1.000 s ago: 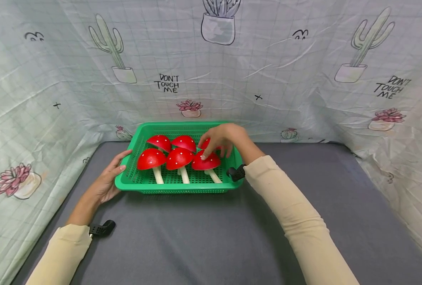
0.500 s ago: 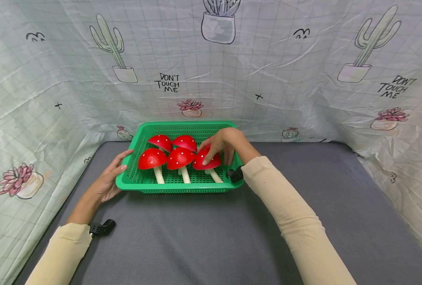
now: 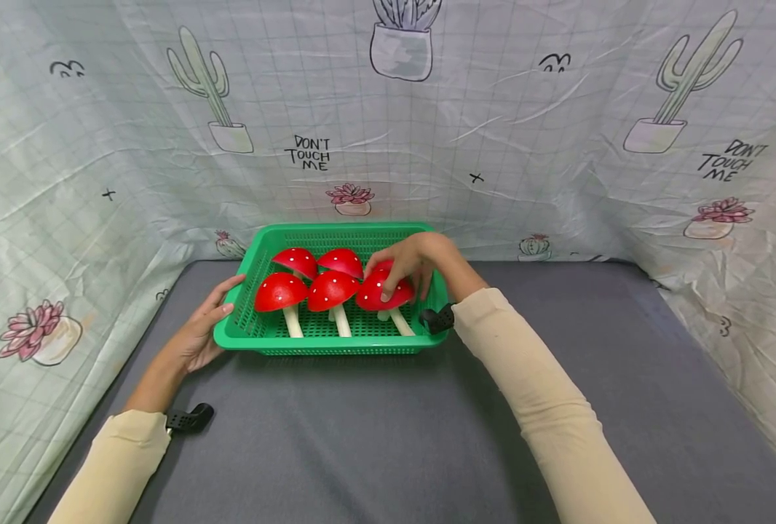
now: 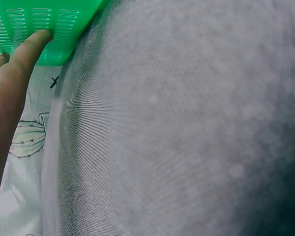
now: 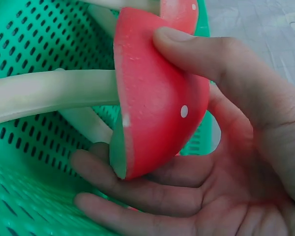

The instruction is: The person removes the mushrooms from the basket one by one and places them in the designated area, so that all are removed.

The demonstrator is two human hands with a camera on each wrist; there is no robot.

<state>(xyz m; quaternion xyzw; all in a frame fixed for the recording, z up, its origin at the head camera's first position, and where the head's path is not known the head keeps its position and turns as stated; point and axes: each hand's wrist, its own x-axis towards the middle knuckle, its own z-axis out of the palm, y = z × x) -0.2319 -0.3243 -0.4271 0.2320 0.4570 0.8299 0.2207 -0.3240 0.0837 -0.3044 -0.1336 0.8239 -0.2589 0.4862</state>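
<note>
A green plastic basket holds several toy mushrooms with white-dotted red caps and pale stems. My left hand holds the basket's left side, thumb at the rim; in the left wrist view a finger lies against the slotted outer wall. Over the basket's right end, my right hand grips the front right mushroom by its cap. Its thumb presses the top of the cap and the other fingers reach round the far side and under the edge. Behind it, another mushroom is mostly hidden by the hand.
Left of the held one stand a middle front mushroom and a left front mushroom, with two more caps behind. The basket sits on a grey cloth surface. A patterned curtain hangs close behind and along both sides.
My right hand has lowered onto the front right mushroom and taken hold of its cap. That mushroom has shifted slightly to the right. The left hand keeps its place on the basket.
</note>
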